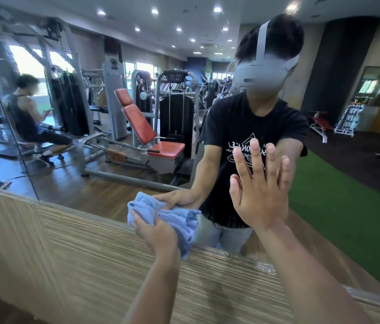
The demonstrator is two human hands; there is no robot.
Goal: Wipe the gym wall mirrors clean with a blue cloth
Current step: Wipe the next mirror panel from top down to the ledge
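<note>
Cloth: blue cloth [176, 219] bunched at the mirror [114, 146] bottom edge.
Left hand [155, 231]: grip curled round the cloth.
Right hand [259, 195]: grip spread, flat on glass.
Room: open glass above and leftward.

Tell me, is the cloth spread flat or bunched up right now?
Bunched up. The blue cloth is crumpled in the left hand, whose fingers curl round it, a loose end hanging past the bottom edge of the mirror.
</note>
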